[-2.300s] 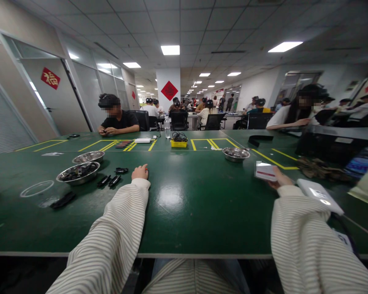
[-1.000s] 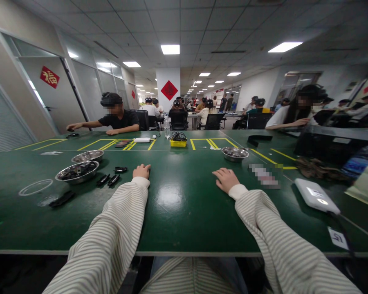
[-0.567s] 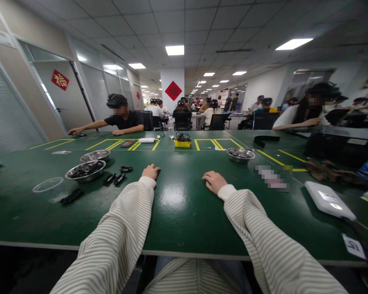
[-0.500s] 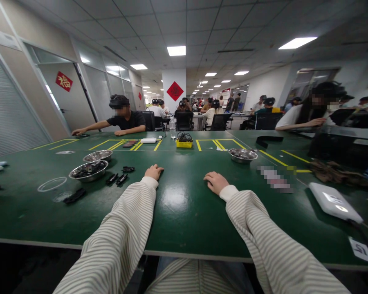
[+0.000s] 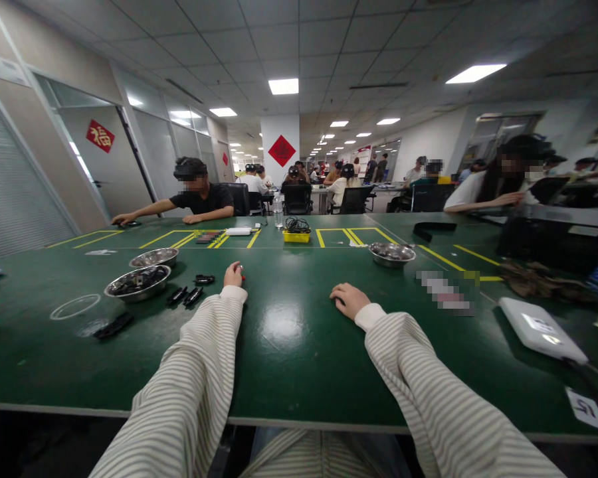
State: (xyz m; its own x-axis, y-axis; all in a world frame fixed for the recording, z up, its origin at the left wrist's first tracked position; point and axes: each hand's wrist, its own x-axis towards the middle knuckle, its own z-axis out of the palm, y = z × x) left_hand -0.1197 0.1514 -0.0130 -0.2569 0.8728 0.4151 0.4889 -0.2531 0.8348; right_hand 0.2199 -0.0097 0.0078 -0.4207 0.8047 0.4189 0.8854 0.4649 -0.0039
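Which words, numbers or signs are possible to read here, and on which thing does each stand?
"福": red diamond sign on the door.
"15", probably: white tag, lower right.
Too small or blurred: pillar's red diamond; marks on the white device; white label at far right; background caps.

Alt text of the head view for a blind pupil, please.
A person's bare left hand, with a small red thing beside it, and bare right hand extend over a glossy green table. To the left are small black parts and two round silver metal bowls.
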